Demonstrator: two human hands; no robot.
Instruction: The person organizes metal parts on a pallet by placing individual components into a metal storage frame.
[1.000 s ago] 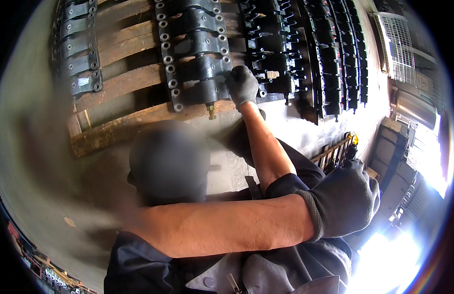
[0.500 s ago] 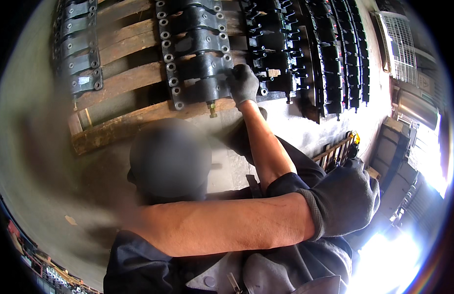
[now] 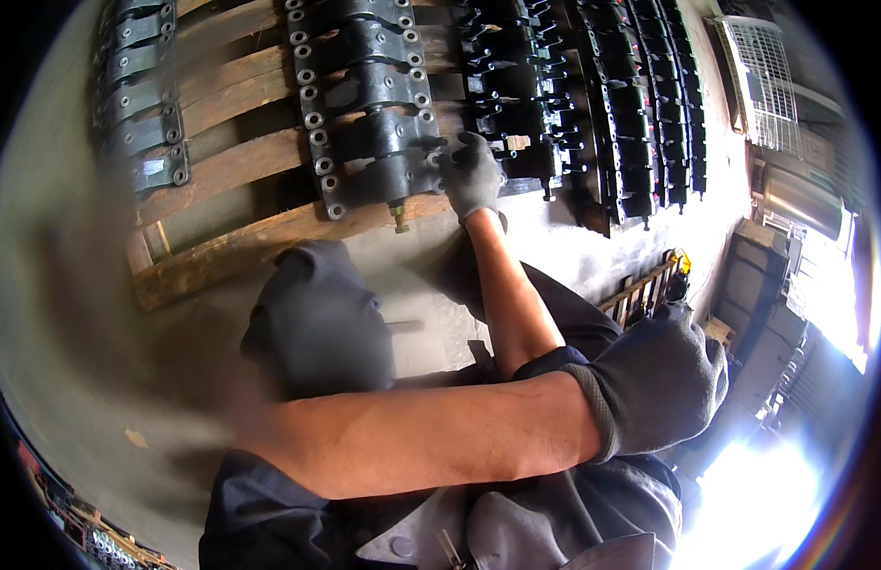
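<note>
My right hand (image 3: 473,171), in a grey glove, is at the near right corner of a black track-like row of castings (image 3: 379,133). Its fingers are closed at the flange; whatever they hold is hidden. A brass-coloured bolt (image 3: 400,217) sticks out of the row's near end. My left forearm crosses in front of my body to the right. There my gloved left hand (image 3: 654,385) is curled into a fist shape, back of the hand showing, and its contents cannot be seen.
The castings lie on a wooden pallet (image 3: 241,233). More black rows (image 3: 626,123) stand to the right, another (image 3: 141,95) at far left. A dark blurred shape (image 3: 317,318) is in front of me. A wire cage (image 3: 759,81) stands far right, a wooden rack (image 3: 640,290) nearer.
The view has shifted slightly, so the rows sit a little higher and more left. My right hand has turned a little at the flange. The dark blurred shape has changed outline.
</note>
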